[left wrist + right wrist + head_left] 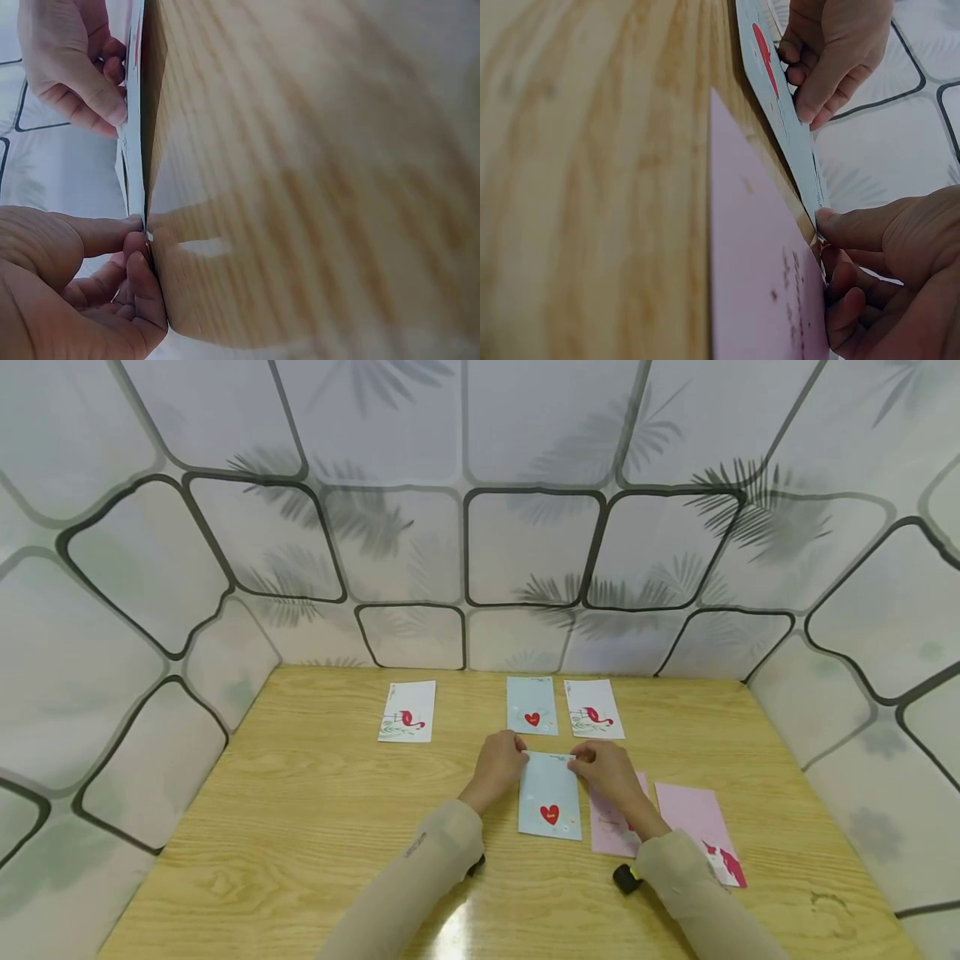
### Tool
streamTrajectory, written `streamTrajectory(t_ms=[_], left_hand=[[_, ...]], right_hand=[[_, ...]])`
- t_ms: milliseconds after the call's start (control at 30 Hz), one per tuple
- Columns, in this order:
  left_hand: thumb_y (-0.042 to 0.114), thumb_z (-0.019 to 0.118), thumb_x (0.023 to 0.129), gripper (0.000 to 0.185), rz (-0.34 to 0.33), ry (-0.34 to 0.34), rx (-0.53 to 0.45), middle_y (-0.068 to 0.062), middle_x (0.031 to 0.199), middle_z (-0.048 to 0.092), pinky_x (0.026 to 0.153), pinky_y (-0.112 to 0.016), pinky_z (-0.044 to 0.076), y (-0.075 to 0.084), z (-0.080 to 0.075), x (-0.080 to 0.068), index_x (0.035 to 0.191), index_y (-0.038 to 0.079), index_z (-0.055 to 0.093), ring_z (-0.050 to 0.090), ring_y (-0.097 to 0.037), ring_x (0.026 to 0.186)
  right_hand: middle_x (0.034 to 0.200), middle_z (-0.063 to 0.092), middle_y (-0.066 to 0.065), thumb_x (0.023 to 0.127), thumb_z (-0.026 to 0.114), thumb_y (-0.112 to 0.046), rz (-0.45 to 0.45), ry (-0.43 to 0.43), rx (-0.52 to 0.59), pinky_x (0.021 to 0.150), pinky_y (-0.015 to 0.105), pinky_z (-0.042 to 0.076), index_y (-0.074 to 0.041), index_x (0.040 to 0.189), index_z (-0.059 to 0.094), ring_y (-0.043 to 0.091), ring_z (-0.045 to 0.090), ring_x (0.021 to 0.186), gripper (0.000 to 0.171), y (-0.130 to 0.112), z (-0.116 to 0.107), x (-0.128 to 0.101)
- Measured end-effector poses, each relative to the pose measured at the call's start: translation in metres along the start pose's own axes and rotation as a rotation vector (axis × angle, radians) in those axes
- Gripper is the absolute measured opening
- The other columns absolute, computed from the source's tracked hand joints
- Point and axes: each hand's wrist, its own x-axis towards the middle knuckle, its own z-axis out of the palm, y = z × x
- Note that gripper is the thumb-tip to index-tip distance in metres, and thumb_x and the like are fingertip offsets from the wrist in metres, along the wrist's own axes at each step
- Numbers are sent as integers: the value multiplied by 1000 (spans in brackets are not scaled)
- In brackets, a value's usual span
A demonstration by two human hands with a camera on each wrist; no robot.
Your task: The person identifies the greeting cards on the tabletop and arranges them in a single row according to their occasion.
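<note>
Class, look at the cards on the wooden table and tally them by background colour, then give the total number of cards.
Light blue cards with a red heart: 2, the far one and the one pinched at its top edge by the left hand and right hand.
White flamingo cards: 2.
Pink cards: 2.
Total: 6 cards.

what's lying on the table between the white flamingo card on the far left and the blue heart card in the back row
Nothing: bare wooden table between the white flamingo card and the blue heart card, shown in the head view.

two blue cards (550,796), two white cards (407,712), two pink cards (697,817)
</note>
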Motion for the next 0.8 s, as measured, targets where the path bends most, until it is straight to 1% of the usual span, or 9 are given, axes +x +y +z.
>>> streamTrajectory(t_ms=[400,467,567,700,800], left_hand=[[6,67,99,6,-10,-5,12,-5,88,63,66,-26,51,4,-2,-2,94,2,68,57,-18,78],[6,68,99,6,-12,-3,9,-6,88,64,66,-26,51,5,-2,-2,94,2,68,57,-18,78],[5,68,98,5,-13,0,6,-6,88,64,67,-26,51,5,-2,-4,95,1,68,57,-18,78],[6,69,98,5,-18,7,-20,-7,90,64,69,-28,53,3,-4,-4,97,1,68,59,-19,80],[7,68,98,7,0,27,-37,-8,94,67,73,-31,55,0,-6,-4,100,1,69,61,-19,83]], right_hand=[[93,73,7,90,79,-14,23,-7,11,77,37,52,0,107,75,21,62,84,22,0,0,0],[96,73,8,91,79,-14,34,-5,22,79,38,53,0,109,75,21,63,86,23,1,0,-1],[99,73,7,94,76,-17,59,-2,58,80,36,52,-3,110,75,21,63,89,21,3,-1,-2],[100,72,7,98,71,-19,74,8,126,75,30,49,-3,112,75,20,59,87,21,6,-4,-3],[96,72,8,99,70,-20,78,21,175,69,26,48,-3,113,76,19,58,82,23,8,-7,-3]])
